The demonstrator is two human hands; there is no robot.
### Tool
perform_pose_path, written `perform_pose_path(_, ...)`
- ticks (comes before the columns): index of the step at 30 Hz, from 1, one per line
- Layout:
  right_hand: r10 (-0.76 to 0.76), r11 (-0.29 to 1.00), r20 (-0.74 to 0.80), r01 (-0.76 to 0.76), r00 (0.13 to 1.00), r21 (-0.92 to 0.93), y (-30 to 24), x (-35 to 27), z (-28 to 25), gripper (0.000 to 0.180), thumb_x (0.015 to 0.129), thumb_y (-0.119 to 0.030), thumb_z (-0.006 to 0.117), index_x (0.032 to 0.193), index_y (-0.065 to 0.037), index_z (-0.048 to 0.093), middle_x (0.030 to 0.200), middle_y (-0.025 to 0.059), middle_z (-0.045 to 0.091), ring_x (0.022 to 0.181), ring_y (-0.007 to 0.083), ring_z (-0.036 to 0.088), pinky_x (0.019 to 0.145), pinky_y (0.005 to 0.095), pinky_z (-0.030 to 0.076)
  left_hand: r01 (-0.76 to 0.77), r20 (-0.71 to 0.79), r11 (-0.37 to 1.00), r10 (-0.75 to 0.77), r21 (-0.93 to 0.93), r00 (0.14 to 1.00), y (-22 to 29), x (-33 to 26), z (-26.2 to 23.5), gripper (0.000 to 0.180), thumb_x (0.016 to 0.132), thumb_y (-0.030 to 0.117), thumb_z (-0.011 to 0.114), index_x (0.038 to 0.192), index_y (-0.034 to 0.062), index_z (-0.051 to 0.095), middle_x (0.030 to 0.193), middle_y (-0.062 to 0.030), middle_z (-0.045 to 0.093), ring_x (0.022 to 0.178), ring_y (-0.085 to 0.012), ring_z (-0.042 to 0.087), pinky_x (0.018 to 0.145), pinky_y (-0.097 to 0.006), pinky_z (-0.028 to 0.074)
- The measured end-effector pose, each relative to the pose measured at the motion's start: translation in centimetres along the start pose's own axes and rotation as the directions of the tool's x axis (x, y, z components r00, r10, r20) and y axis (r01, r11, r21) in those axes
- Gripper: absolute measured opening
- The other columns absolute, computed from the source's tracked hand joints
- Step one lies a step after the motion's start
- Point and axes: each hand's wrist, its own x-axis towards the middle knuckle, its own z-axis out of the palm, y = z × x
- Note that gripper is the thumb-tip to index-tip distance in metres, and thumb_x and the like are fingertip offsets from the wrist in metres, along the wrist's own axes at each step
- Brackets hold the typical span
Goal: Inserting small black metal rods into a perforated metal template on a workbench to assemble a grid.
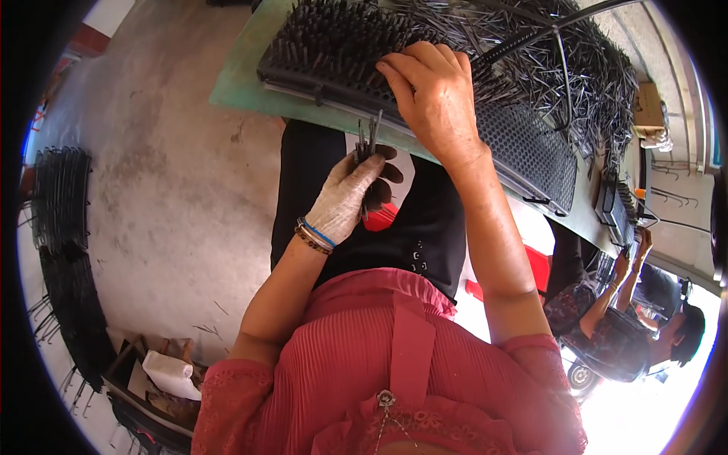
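My left hand, in a pale glove with darkened fingertips, is closed around a small bundle of thin dark rods. The bundle points up, just in front of the table edge. Over a black perforated tray is my bare right hand, its fingers bent and drawn together. What its fingertips hold, if anything, is hidden. Many dark rods stand upright in the holes on the tray's left part, beside my right fingertips. The tray's right part shows bare holes.
A large heap of loose dark rods covers the table behind the tray. A curved black cable or arm crosses over it. The green tabletop ends near my legs. At right, a co-worker handles a similar tray; a cardboard box stands farther back.
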Motion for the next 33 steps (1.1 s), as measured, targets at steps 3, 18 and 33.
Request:
perform_pose_path(3,0.070,0.992,0.008,-0.069,0.998,-0.107,-0.4,-0.2,-0.1,0.010,0.081,-0.016,0.070,0.087,-0.008,0.070,0.081,0.0014,0.061,0.079,0.0215,0.058,0.076,0.0351,0.040,0.005,0.022,1.000,-0.005,0.001,1.000,-0.2,0.1,-0.1,0.028,0.099,0.022,0.051,0.117,0.0018,0.055,0.088,-0.0073,0.066,0.060,-0.0071,0.057,0.051,-0.020,0.046)
perform_pose_path(18,-0.020,0.993,0.113,0.033,0.993,-0.112,0.9,0.1,-0.7,0.015,0.081,-0.025,0.070,0.088,-0.011,0.071,0.085,0.0027,0.062,0.086,0.0224,0.060,0.076,0.0379,0.040,0.015,0.089,0.998,-0.009,-0.058,0.996,-1.1,0.5,0.6,0.031,0.098,0.027,0.054,0.115,0.0018,0.055,0.088,-0.0071,0.064,0.063,-0.0080,0.057,0.057,-0.020,0.046)
perform_pose_path(33,0.222,0.941,0.054,-0.229,0.973,0.248,2.1,-2.8,-1.1,0.014,0.079,-0.010,0.072,0.093,-0.006,0.072,0.084,0.0109,0.063,0.072,0.0302,0.063,0.066,0.0355,0.051,-0.001,0.092,1.000,0.002,-0.011,0.996,-0.9,0.4,1.8,0.028,0.098,0.025,0.052,0.114,0.0016,0.055,0.085,-0.0066,0.065,0.063,-0.0087,0.058,0.055,-0.021,0.046)
